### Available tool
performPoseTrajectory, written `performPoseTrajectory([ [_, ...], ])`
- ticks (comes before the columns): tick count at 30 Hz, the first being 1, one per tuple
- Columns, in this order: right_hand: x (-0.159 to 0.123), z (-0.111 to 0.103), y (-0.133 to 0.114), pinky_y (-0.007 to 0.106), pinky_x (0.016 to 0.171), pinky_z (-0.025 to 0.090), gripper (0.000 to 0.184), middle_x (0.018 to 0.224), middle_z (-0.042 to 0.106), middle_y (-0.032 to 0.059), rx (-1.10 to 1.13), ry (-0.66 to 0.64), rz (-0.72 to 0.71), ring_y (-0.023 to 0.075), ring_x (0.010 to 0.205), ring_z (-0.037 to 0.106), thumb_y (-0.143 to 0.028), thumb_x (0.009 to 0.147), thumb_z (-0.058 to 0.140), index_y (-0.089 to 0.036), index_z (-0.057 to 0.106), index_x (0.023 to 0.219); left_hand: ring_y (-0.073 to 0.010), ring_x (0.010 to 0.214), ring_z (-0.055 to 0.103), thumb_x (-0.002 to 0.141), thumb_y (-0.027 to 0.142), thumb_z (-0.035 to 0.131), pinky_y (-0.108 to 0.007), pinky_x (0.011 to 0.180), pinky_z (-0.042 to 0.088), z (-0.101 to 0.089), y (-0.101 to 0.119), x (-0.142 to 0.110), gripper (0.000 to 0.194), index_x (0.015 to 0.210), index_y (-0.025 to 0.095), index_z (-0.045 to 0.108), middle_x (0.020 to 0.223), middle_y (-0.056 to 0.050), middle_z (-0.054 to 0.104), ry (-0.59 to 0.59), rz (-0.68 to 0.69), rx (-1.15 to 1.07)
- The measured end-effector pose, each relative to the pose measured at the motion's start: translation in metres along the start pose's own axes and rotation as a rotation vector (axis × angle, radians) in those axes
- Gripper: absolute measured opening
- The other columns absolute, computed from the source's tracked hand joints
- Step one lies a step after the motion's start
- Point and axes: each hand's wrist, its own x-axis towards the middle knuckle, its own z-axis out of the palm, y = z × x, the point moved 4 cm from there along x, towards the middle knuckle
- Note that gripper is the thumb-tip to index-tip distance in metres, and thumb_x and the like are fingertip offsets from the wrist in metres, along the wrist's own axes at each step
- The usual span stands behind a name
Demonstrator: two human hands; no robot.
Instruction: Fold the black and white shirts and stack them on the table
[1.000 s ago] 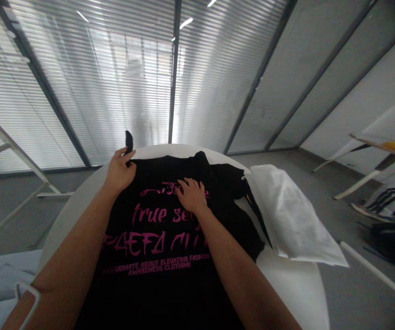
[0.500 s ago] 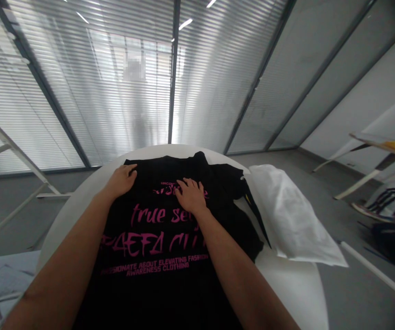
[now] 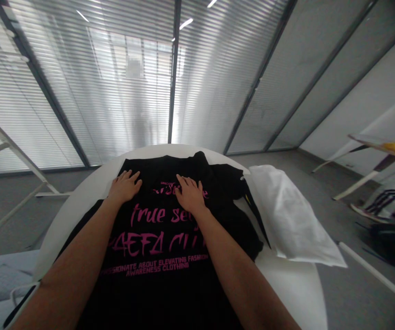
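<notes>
A black shirt with pink lettering lies spread over a round white table. My left hand rests flat on its upper left part, fingers stretched out. Beside the small top lines of print, my right hand lies on the cloth with its fingers apart, covering some of the letters. Neither hand grips the fabric. My forearms hide parts of the shirt's sides. Next to its right side is a white cloth or bag, hanging partly past the table's edge.
Glass panels with blinds stand behind the table. At the left are a white metal frame and pale sheets low down. A wooden-topped table holding something yellow is at the right, with dark items below.
My left hand has moved slightly right and toward me from the shirt's upper left corner. Black fabric now shows left of my left forearm. My right hand has barely shifted.
</notes>
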Motion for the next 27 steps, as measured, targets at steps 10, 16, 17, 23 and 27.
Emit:
performPoseTrajectory([
  [10,-0.001,0.0,-0.006,0.049,0.112,0.022,0.041,0.139,0.054,0.0028,0.006,-0.014,-0.048,0.0223,0.131,0.04,-0.037,0.096,0.037,-0.028,0.055,0.132,-0.0413,0.115,0.056,0.084,0.041,0.043,-0.054,0.091,0.045,-0.028,-0.045,-0.002,0.049,0.121,0.019,0.066,0.126,-0.02,0.061,0.087,-0.509,-0.166],
  [16,-0.001,-0.001,-0.007,0.048,0.112,0.023,0.04,0.138,0.054,0.0036,-0.003,-0.012,-0.047,0.0227,0.13,0.04,-0.035,0.095,0.039,-0.028,0.056,0.13,-0.0438,0.116,0.055,0.081,0.044,0.044,-0.064,0.094,0.039,-0.023,-0.049,0.002,0.052,0.118,0.015,0.066,0.124,-0.022,0.062,0.002,-0.55,-0.214],
  [17,-0.001,-0.001,-0.007,0.049,0.111,0.023,0.04,0.138,0.054,0.0039,-0.002,-0.01,-0.051,0.0232,0.13,0.041,-0.035,0.095,0.039,-0.028,0.056,0.131,-0.0449,0.115,0.054,0.081,0.046,0.042,-0.067,0.094,0.037,-0.023,-0.049,0.002,0.053,0.116,0.015,0.067,0.124,-0.023,0.062,0.01,-0.556,-0.219],
  [23,-0.002,-0.002,-0.009,0.049,0.111,0.023,0.046,0.139,0.053,0.0047,0.003,-0.015,-0.06,0.024,0.131,0.04,-0.034,0.095,0.039,-0.029,0.047,0.14,-0.0447,0.112,0.057,0.084,0.05,0.038,-0.066,0.09,0.039,-0.026,-0.05,0.005,0.053,0.11,0.017,0.07,0.119,-0.022,0.064,0.056,-0.493,-0.271],
  [27,-0.001,0.0,-0.009,0.05,0.112,0.022,0.046,0.142,0.051,0.0049,0.003,-0.04,-0.07,0.0244,0.134,0.037,-0.034,0.095,0.039,-0.029,0.046,0.14,-0.0416,0.112,0.058,0.086,0.05,0.038,-0.058,0.09,0.043,-0.024,-0.052,0.005,0.053,0.114,0.016,0.067,0.118,-0.022,0.065,0.092,-0.478,-0.262],
])
